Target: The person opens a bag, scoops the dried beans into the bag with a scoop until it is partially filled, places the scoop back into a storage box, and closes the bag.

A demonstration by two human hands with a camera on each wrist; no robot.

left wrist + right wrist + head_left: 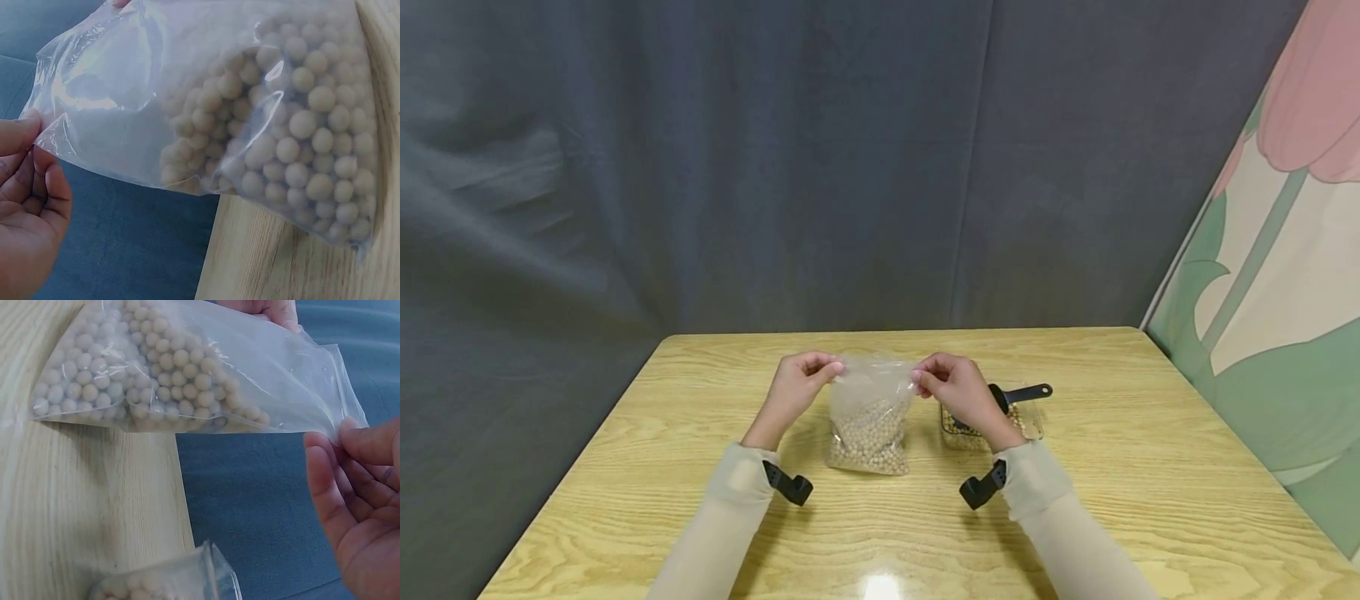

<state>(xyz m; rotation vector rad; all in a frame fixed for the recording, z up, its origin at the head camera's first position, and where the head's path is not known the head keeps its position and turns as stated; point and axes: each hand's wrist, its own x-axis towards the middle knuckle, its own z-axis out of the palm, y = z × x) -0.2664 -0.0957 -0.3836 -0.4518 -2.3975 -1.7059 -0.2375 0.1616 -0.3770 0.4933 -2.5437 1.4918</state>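
Observation:
A clear plastic bag [871, 429] stands upright on the table, its lower half full of small round beige balls [306, 156] that look like dried beans. My left hand [801, 385] pinches the bag's upper left corner between thumb and fingers. At the opposite top corner, my right hand [955, 387] pinches the film the same way. Between the two hands the upper part of the bag is stretched out flat and holds no balls. In the right wrist view, the right thumb and fingertips [322, 469] meet at the bag's edge.
Right of the bag, partly behind the right forearm, stands a clear container [1033, 421] with more of the balls. A black scoop [1026, 394] lies in it, handle pointing right. The wooden table [647, 475] ends at a dark curtain [820, 167].

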